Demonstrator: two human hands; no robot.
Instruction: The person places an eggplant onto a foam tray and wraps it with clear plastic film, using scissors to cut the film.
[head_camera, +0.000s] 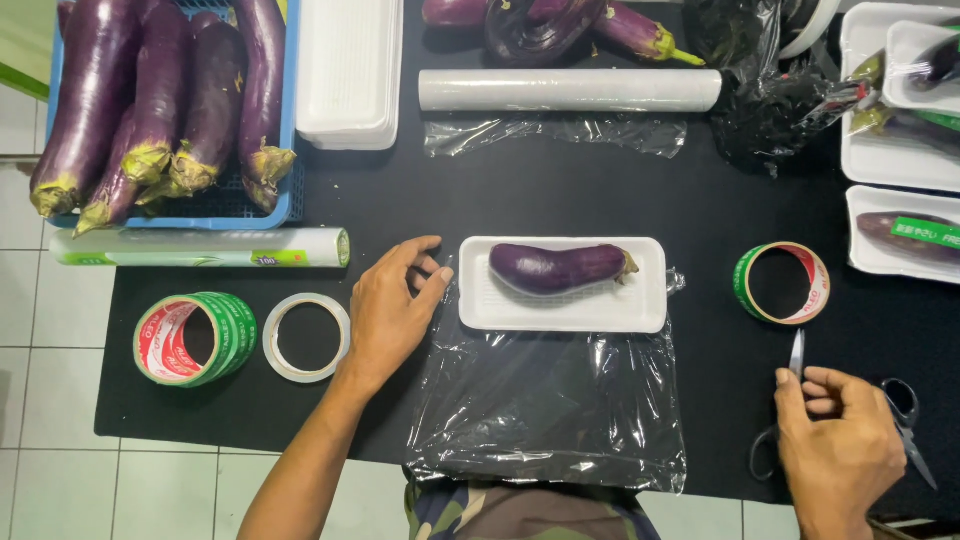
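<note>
Eggplant (556, 268) lies lengthwise in a white foam tray (640, 305) at the centre of the frame. The tray rests on the upper edge of a cut sheet of clear film (545, 410) spread flat on the black bench (560, 190). The film is not yet folded over the tray, so wrapping and sealing appear to remain.

Left hand (392, 312) rests open, fingers loosely curled, touching the left edge of the film beside the tray; it holds nothing. Right hand (838, 445) lies at the lower right over a pair of scissors (797, 352); whether it grips them cannot be determined.

Containers:
- Blue crate (292, 120), upper left: several unwrapped eggplants.
- Stack of empty white trays (350, 70), just right of the crate.
- White trays (895, 160) at the right edge: eggplants already wrapped and labelled, indicating finished units.

Film rolls (570, 90) lie above the tray; tape rolls (195, 338) lie to both sides.
</note>
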